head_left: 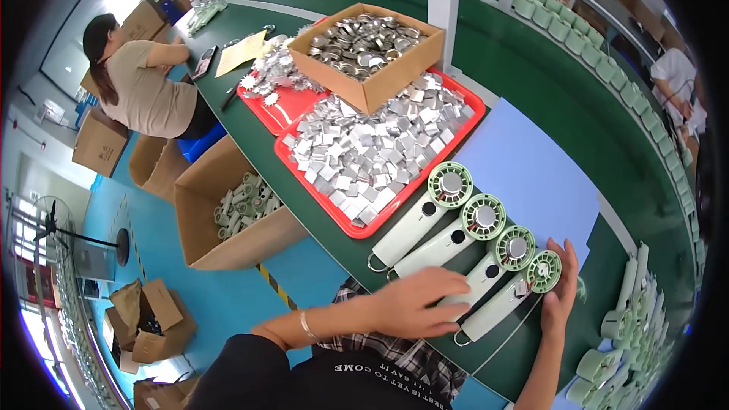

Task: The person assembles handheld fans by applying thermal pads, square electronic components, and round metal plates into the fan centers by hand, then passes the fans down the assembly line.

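Four pale green handheld fans [463, 247] lie side by side on the green desk [531, 68], beside the red tray [345, 222]. Left hand [416, 302] flat on handles, grip open; right hand [560, 296] open against the outermost fan.

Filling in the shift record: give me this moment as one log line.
left hand flat on fan handles | right hand against end fan | four handheld fans in row | red tray of metal squares behind

An open brown cardboard box [370, 53] of metal rings sits on the green table [531, 83]. Off the table's left edge, on the floor, stand another open carton [228, 216] of pale green parts and several brown boxes [99, 143]. A yellowish paper sheet [239, 53] lies at the table's far left.
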{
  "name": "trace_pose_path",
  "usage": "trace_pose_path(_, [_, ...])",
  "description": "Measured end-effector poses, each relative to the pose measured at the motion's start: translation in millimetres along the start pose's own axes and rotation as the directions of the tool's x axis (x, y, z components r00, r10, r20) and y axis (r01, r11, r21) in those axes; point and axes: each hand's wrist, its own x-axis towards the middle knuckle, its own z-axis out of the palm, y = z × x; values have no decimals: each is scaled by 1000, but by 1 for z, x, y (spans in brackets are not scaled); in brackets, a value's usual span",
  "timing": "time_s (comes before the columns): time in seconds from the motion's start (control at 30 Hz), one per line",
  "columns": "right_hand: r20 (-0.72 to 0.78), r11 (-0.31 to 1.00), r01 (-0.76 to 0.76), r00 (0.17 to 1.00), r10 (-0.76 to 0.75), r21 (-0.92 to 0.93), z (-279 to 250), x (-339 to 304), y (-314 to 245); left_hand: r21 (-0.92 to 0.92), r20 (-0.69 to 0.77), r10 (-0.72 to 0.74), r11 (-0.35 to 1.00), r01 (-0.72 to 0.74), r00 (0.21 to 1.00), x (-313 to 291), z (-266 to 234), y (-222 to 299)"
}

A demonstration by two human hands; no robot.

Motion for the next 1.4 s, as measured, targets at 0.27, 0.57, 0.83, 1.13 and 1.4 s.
trace_pose_path(0.27, [-45, 985, 68, 997, -62, 157, -16, 3, 17, 467, -575, -130, 758, 455, 808, 20, -183, -117])
trace_pose_path(0.57, [-152, 980, 115, 984, -90, 160, -20, -4, 21, 652, -509, -380, 416, 634, 772, -48, -285, -267])
trace_pose_path(0.83, [-180, 972, 157, 976, -125, 176, -17, 0, 22, 519, -615, -447, 391, 760, 650, -24, -282, -256])
trace_pose_path(1.13, [-422, 912, 119, 858, -294, -392, -12, -18, -31, -362, -276, -717, 695, 622, 640, 48, -170, -109])
trace_pose_path(1.4, [118, 967, 66, 992, -38, -246, 70, 18, -114, -668, 300, -577, 442, 599, 760, 106, -31, -19])
